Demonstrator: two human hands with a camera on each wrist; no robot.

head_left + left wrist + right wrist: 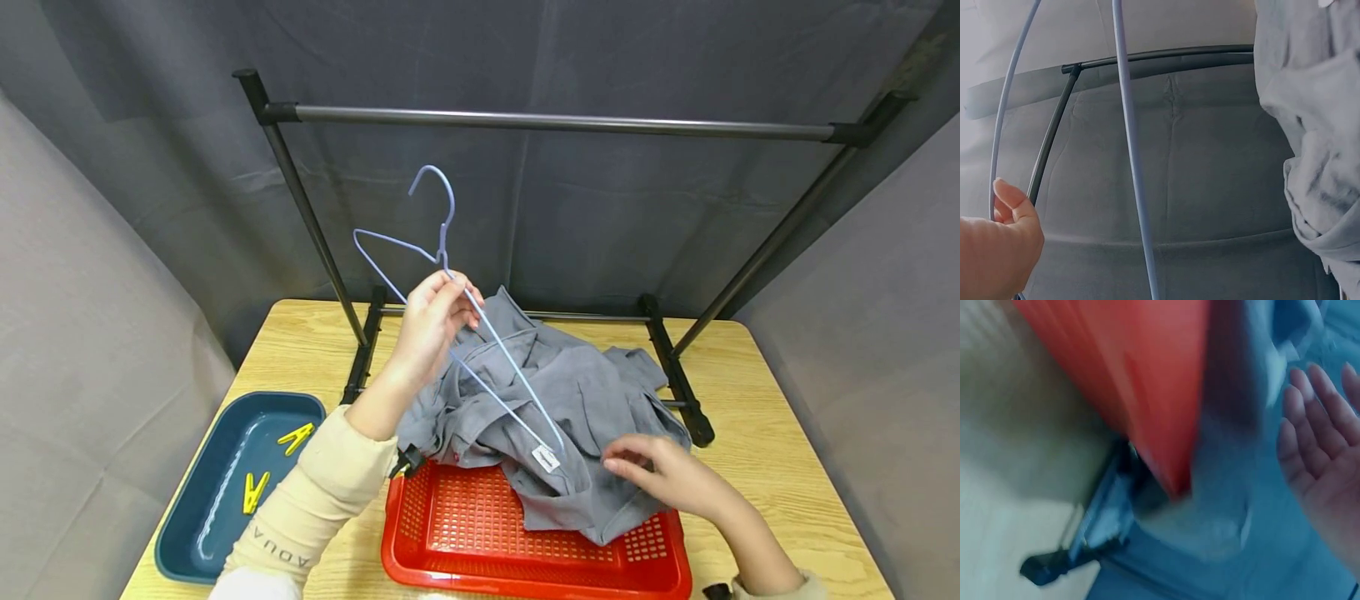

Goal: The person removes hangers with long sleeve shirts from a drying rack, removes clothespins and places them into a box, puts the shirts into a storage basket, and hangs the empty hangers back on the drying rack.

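My left hand (435, 325) pinches a light purple wire hanger (452, 204) just below its hook. The hanger slants, hook up, with its lower end by the white label (545, 458) of a grey garment (600, 400); whether that end is inside the neck opening I cannot tell. The garment lies bunched over a red basket (450, 577). Beside the garment's right part is my right hand (663, 475). In the right wrist view, which is blurred, that hand (1329, 444) shows extended fingers and holds nothing.
A black-framed rack with a metal crossbar (562, 123) stands behind the basket, its feet on the wooden table (757, 475). At the left is a dark blue tray (180, 550) with two yellow clothespins (256, 493). Grey cloth (600, 217) hangs behind.
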